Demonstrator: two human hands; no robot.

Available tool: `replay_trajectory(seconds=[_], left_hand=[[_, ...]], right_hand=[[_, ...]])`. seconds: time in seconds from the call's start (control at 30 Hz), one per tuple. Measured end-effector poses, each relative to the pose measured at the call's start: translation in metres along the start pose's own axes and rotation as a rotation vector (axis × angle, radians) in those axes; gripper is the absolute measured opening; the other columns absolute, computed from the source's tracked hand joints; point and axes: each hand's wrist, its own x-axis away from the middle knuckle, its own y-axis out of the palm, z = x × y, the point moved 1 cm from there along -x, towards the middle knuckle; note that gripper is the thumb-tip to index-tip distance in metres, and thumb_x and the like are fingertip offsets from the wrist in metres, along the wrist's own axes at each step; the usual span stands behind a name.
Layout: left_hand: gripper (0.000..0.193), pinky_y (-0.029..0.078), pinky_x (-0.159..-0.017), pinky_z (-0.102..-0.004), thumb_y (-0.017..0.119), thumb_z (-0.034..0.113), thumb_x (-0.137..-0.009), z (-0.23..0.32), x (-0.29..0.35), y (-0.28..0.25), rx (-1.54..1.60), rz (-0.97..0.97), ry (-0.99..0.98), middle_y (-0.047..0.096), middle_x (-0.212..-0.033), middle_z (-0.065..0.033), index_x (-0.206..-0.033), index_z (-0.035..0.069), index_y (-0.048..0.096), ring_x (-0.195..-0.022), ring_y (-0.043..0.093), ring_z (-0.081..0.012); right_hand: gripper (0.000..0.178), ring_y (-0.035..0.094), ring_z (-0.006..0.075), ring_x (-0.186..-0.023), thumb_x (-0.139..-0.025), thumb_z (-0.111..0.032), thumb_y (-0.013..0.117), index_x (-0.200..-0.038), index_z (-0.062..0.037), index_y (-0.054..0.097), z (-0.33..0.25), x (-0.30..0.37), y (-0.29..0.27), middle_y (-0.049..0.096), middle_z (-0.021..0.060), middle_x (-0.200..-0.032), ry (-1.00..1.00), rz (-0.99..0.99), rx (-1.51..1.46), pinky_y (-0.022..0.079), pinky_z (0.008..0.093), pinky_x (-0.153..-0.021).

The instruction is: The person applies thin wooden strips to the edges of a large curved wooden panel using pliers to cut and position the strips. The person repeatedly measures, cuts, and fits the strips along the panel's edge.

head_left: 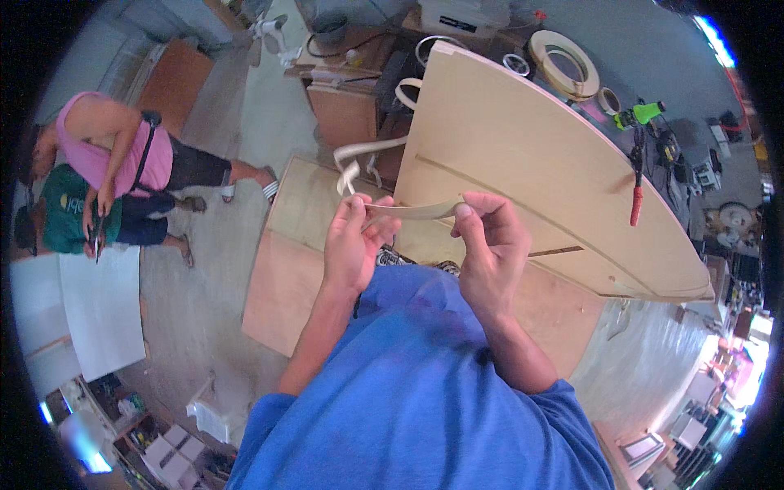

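A thin cream strip of edge banding (418,213) is stretched between my two hands, sagging slightly in the middle. My left hand (349,245) pinches its left end between thumb and fingers. Its right end is gripped by the thumb and bent fingers of my right hand (495,249). Beyond my left hand, more of the pale strip (349,175) twists and loops back toward the panel. Just past my hands stands a large pale wooden panel (506,139) with a curved edge. A red-handled tool (636,200) hangs at that edge.
Plywood sheets (286,282) lie beneath the panel and my hands. Behind the panel are a big roll of banding (565,67) and a bright green tool (641,115). Two people (122,155) stand at the left. A white stool (210,418) is at lower left.
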Motion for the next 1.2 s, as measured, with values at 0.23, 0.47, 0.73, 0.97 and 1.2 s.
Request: replay_trajectory(seconds=[0.23, 0.47, 0.73, 0.97, 1.2], left_hand=[[0.029, 0.058, -0.099, -0.0434, 0.047, 0.011, -0.11, -0.007, -0.053, -0.065, 0.746, 0.067, 0.069, 0.066, -0.12, -0.0172, -0.137, -0.001, 0.049, -0.105, 0.067, -0.0267], [0.039, 0.057, -0.088, -0.041, 0.044, 0.004, -0.107, -0.014, -0.081, -0.107, 1.16, -0.108, -0.264, 0.068, -0.121, -0.0204, -0.144, -0.005, 0.049, -0.095, 0.067, -0.027], [0.025, 0.058, -0.086, -0.0418, 0.044, 0.004, -0.106, -0.044, -0.095, -0.117, 1.216, -0.134, -0.328, 0.071, -0.102, -0.014, -0.12, -0.002, 0.064, -0.092, 0.069, -0.0241], [0.021, 0.061, -0.083, -0.0392, 0.044, 0.006, -0.109, -0.031, -0.093, -0.115, 1.099, -0.21, -0.283, 0.068, -0.092, -0.0119, -0.109, -0.003, 0.062, -0.087, 0.068, -0.0229], [0.017, 0.06, -0.08, -0.0384, 0.045, 0.002, -0.105, -0.011, -0.095, -0.1, 1.092, -0.011, -0.216, 0.067, -0.092, -0.0117, -0.111, -0.004, 0.06, -0.08, 0.067, -0.0232]], right_hand=[[0.015, 0.06, 0.0115, -0.086, -0.104, -0.01, 0.063, -0.113, 0.0007, 0.067, 0.045, 0.032, -0.051, 0.066, 0.003, -0.093, 0.355, 0.17, -0.345, 0.05, 0.0263, -0.079], [0.017, 0.059, 0.0084, -0.086, -0.103, -0.013, 0.066, -0.115, -0.0007, 0.064, 0.049, 0.061, -0.083, 0.065, 0.0004, -0.095, 0.23, 0.251, -0.115, 0.05, 0.0252, -0.081], [0.019, 0.053, 0.0022, -0.078, -0.101, -0.007, 0.069, -0.118, -0.0003, 0.066, 0.019, 0.07, -0.086, 0.063, -0.0031, -0.09, 0.107, 0.334, -0.077, 0.044, 0.019, -0.068], [0.018, 0.06, 0.0052, -0.082, -0.099, -0.004, 0.072, -0.116, -0.0002, 0.069, 0.02, 0.07, -0.107, 0.067, -0.0005, -0.093, 0.034, 0.318, -0.08, 0.051, 0.0217, -0.073], [0.017, 0.065, 0.0082, -0.084, -0.098, -0.003, 0.072, -0.115, -0.0004, 0.07, 0.022, 0.065, -0.108, 0.07, 0.0015, -0.096, 0.026, 0.333, -0.113, 0.055, 0.0241, -0.076]])
